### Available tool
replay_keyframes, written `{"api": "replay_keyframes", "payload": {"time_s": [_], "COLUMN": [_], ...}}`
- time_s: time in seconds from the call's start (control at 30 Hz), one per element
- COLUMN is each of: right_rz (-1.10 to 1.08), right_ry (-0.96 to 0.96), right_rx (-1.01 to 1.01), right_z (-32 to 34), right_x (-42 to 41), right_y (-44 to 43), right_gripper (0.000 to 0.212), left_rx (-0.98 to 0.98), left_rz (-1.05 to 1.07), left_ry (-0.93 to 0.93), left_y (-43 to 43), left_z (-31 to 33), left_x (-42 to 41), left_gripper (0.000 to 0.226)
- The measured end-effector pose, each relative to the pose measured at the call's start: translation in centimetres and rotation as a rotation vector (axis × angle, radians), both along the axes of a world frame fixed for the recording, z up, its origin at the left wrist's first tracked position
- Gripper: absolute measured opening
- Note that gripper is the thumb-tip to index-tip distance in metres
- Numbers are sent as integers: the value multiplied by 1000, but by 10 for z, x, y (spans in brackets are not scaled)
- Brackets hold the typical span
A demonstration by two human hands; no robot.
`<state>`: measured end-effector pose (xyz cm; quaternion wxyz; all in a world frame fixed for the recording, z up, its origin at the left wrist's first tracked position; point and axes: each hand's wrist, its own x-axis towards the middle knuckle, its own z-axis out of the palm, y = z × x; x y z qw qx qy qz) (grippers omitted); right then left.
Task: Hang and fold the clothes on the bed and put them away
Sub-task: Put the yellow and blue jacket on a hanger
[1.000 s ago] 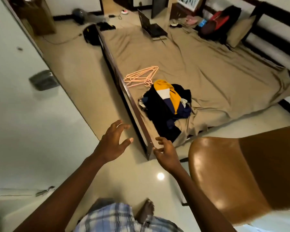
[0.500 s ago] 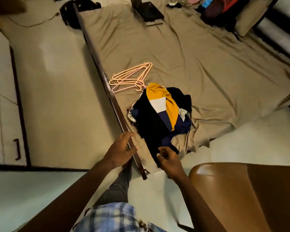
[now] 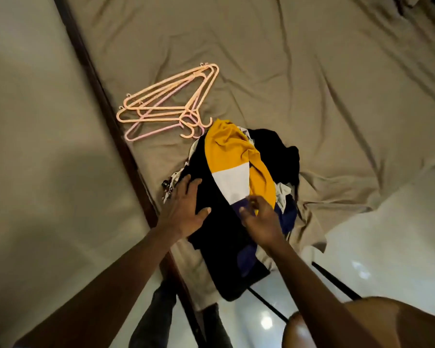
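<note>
1. My left hand lies flat on the black garment at the left side of the pile of clothes. Its fingers are straight and spread, grasping nothing.
2. My right hand is at the navy band of the yellow, white and navy shirt. Its fingers are curled there, but I cannot tell whether they have cloth pinched.
3. The pile sits on the bed at its near corner, close to the dark side rail. The black garment hangs over the bed's end.
4. The pink hangers lie stacked on the sheet just beyond the pile, with their hooks beside the yellow cloth.
5. A brown chair stands at my lower right on the glossy floor.
</note>
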<state>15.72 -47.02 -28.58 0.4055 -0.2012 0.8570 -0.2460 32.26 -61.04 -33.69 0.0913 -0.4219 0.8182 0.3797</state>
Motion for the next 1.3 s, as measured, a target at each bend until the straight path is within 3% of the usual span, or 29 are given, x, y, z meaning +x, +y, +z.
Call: {"api": "replay_keyframes", "payload": {"time_s": [0.07,0.13,0.27,0.3,0.37,0.43,0.57,0.7,0.77,0.87,1.0,1.03,1.1,1.17,1.3], "right_rz": [7,36,197,237,278,194,-119,-608,-771,-735,-640,-638,-662,-724,-627], "right_ry": [46,144,266,288,397,498,462,-81,-330,-429,-399,-374,-314,-215,77], "right_rx": [-45,-71,59,118,211,143,-347,-703,-712,-741,-802,-833,-895,-923,-910], "right_z": [-33,-65,-109,-118,-123,-109,-30,72,118,204,301,321,362,399,439], "right_x": [-33,-64,-109,-114,-118,-117,-115,-102,-93,-76,-66,-68,-71,-78,-109], "right_y": [-37,-75,-143,-151,-156,-149,-123,-97,-86,-59,-34,-28,-19,-11,10], "right_gripper": [58,63,81,77,47,27,22,31,39,66,73,73,68,52,31], "left_rx": [-21,-7,-41,-49,-48,-32,97,213,199,199,159,142,138,274,368], "left_rz": [28,70,52,25,-33,-86,-56,101,151,162,-14,-56,-121,-164,-150], "left_ry": [-39,-69,-2,5,-29,-88,-156,-139,-5,374,565,579,565,608,823], "left_y": [-11,-13,1,5,7,5,-10,-27,-29,-24,-24,-25,-31,-37,-45], "left_z": [-31,-61,-101,-105,-108,-103,-77,-18,19,101,183,205,248,297,378], "left_x": [-19,-24,-12,-8,0,3,-4,-25,-35,-50,-78,-86,-102,-115,-124], "left_gripper": [79,73,76,79,83,86,84,74,77,97,113,104,66,31,24]}}
